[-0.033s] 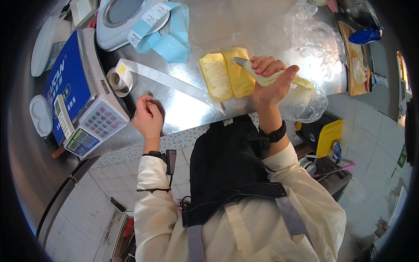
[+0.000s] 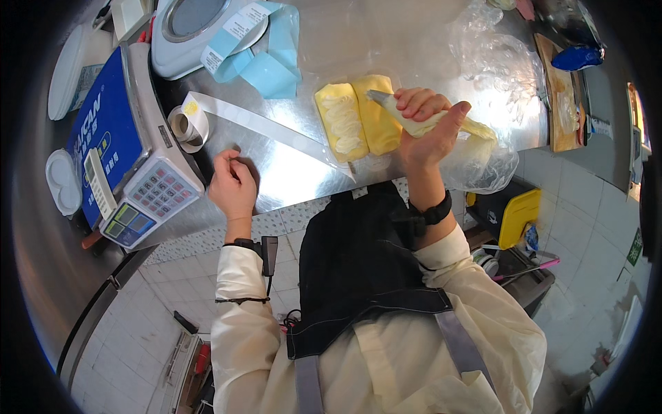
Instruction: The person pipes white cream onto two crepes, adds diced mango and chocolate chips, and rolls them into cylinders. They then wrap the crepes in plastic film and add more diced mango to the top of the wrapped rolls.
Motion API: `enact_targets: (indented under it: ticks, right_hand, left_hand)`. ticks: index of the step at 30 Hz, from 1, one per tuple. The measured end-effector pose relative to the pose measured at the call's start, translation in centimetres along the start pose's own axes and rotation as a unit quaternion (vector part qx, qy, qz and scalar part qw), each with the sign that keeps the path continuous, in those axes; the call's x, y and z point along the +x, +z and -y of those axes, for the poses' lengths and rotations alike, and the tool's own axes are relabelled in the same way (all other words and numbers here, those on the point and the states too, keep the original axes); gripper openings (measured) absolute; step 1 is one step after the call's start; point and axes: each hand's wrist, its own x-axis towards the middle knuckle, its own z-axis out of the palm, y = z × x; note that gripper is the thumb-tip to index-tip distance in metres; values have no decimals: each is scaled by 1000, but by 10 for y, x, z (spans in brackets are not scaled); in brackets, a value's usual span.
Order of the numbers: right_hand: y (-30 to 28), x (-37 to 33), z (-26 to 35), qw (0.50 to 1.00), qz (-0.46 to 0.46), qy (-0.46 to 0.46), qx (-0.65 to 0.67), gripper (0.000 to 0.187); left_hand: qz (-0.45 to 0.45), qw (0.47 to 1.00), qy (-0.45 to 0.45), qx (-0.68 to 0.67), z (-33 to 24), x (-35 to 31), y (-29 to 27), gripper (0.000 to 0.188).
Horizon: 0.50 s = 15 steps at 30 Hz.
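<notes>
My right hand is wrapped round a piping bag filled with pale cream. Its metal nozzle points left over the upper part of a plain yellow rectangular cake piece; I cannot tell whether it touches. Pressed against that piece on the left lies another yellow cake piece, topped with a wavy band of white cream. Both lie near the front edge of the metal table. My left hand rests at the table edge, fingers curled in a loose fist, with nothing visible in it.
A digital scale with a blue panel stands at the left. A tape roll trails a white strip toward the cakes. Blue label strips lie behind. Clear plastic film and a wooden board are at right.
</notes>
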Motion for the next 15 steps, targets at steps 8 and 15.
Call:
enact_targets:
  ticks: [8, 15]
  right_hand:
    - [-9, 6, 8, 999, -21, -32, -13, 65]
    - [-4, -11, 7, 1000, 4, -20, -15, 65]
  left_hand:
    - [2, 1000, -9, 5, -1, 0, 0, 11]
    - [-3, 1000, -2, 6, -3, 1, 0, 12]
